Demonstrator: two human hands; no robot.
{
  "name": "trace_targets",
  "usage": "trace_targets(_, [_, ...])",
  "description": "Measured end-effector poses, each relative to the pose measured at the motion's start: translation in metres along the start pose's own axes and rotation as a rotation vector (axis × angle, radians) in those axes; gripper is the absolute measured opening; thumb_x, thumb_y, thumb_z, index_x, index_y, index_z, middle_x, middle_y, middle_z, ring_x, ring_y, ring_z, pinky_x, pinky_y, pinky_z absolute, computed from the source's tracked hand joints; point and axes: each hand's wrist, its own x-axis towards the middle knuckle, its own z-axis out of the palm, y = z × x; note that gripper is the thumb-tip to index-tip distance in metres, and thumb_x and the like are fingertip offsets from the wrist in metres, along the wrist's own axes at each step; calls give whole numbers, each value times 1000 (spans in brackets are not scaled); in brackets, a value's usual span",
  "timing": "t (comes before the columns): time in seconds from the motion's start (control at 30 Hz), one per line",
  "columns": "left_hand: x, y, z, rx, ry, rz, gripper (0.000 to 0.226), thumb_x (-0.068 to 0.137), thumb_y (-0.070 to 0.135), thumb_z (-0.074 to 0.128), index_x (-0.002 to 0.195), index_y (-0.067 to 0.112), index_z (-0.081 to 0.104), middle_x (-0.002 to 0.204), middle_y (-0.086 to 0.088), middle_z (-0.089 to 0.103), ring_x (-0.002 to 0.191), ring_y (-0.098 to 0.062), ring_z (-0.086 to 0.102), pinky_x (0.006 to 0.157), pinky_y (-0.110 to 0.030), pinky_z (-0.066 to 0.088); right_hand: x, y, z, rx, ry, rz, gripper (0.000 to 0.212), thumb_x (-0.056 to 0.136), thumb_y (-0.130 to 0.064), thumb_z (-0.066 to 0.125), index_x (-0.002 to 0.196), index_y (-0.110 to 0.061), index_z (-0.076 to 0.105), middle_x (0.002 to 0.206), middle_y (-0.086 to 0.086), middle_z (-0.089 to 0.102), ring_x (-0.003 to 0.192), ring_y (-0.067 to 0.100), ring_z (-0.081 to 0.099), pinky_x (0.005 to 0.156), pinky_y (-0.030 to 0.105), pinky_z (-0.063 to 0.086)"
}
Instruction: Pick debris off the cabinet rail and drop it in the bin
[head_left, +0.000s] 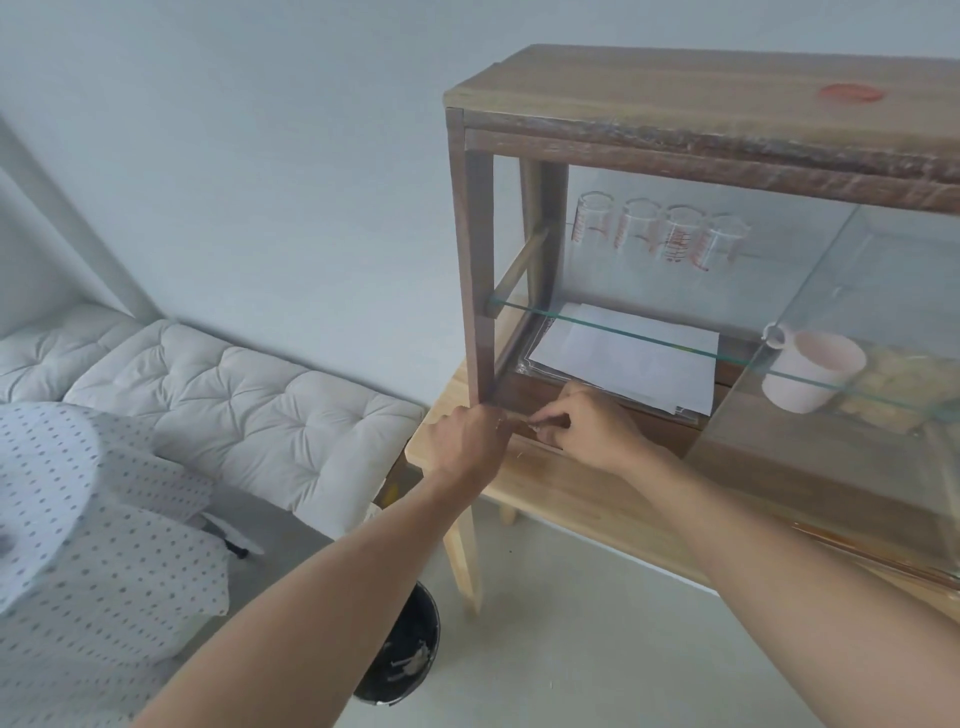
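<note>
A wooden cabinet with glass panels stands on a light wooden table. Both hands meet at the left end of its bottom rail. My left hand is curled against the foot of the front left post. My right hand pinches thumb and forefinger on a tiny speck of debris on the rail; the speck is too small to make out. A black bin with pale scraps inside sits on the floor below, partly hidden by my left forearm.
Glass beakers, white paper sheets and a pink mug are inside the cabinet. The glass door stands open at right. A white tufted cushion and dotted fabric lie to the left.
</note>
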Motion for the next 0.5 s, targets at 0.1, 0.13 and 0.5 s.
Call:
trace_targets(0.1, [4, -2, -2, -21, 21, -11, 35, 105, 50, 53, 114, 34, 82, 102, -8, 79, 96, -36, 73, 68, -37, 41, 0, -2, 0, 22, 9, 21, 14, 88, -33, 81, 101, -36, 81, 93, -9, 55, 91, 17, 60, 84, 38, 52])
trace_targets(0.13, [5, -2, -2, -25, 27, -12, 33, 104, 48, 55, 111, 33, 83, 99, -7, 79, 93, -36, 72, 67, -37, 41, 1, -3, 0, 31, 10, 27, 12, 87, -32, 82, 98, -36, 81, 91, -9, 55, 89, 17, 60, 83, 38, 52])
trace_targets(0.5, [15, -8, -8, -34, 9, 72, 32, 109, 42, 51, 114, 24, 76, 101, -9, 79, 95, -38, 72, 75, -41, 55, 3, -7, 2, 74, 41, 67, 16, 94, -21, 75, 83, -33, 71, 93, -13, 53, 89, 12, 61, 79, 33, 51])
